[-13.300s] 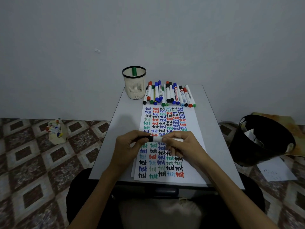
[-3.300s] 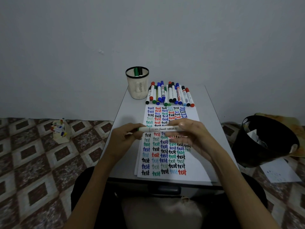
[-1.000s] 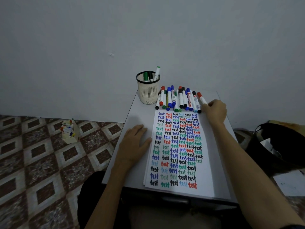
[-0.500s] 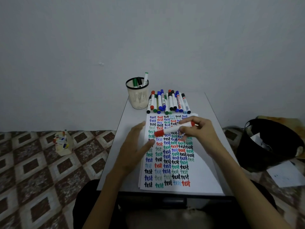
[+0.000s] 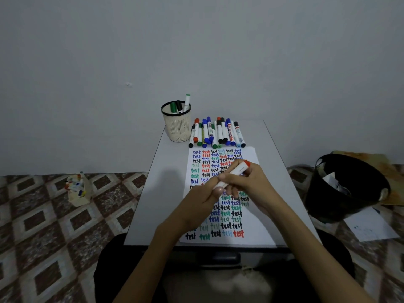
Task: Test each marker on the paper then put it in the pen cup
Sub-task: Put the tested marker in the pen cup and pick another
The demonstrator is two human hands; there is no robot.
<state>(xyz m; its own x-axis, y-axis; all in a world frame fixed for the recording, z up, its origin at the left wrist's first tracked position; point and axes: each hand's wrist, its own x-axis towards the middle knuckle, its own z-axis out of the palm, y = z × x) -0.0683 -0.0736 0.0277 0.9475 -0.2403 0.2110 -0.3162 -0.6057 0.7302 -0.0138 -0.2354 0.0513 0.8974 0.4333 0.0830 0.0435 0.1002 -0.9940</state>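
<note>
Grey, plain wall (image 5: pixel 196 51) is seen behind the scene, and a floor (image 5: pixel 43 226) of brown and cream diamond tiles is spread to both sides. A pale grey counter (image 5: pixel 166 171) is set against the wall. On it a white paper (image 5: pixel 249 155) is laid lengthwise, covered in rows of the word "test" in black, blue, red and green. At the paper's 12 o'clock edge a row of markers (image 5: pixel 218 133) is lined up side by side, touching one another. At 11 o'clock from the paper a cream pen cup (image 5: pixel 176 127) with a black rim is stood upright, just beside the row; three markers are held in it.

A red marker (image 5: pixel 237 170) is held above the middle of the paper, tilted with its red end toward 1 o'clock. Its barrel is wrapped by the curled fingers of the right hand (image 5: pixel 247 182), while its lower end is gripped by the left hand (image 5: pixel 201 197); that end is hidden by the fingers.

On the floor at 3 o'clock a black bin (image 5: pixel 345 189) is placed, with a loose sheet (image 5: pixel 369 228) beside it. At 9 o'clock a small box (image 5: pixel 78 191) of coloured items is seen.
</note>
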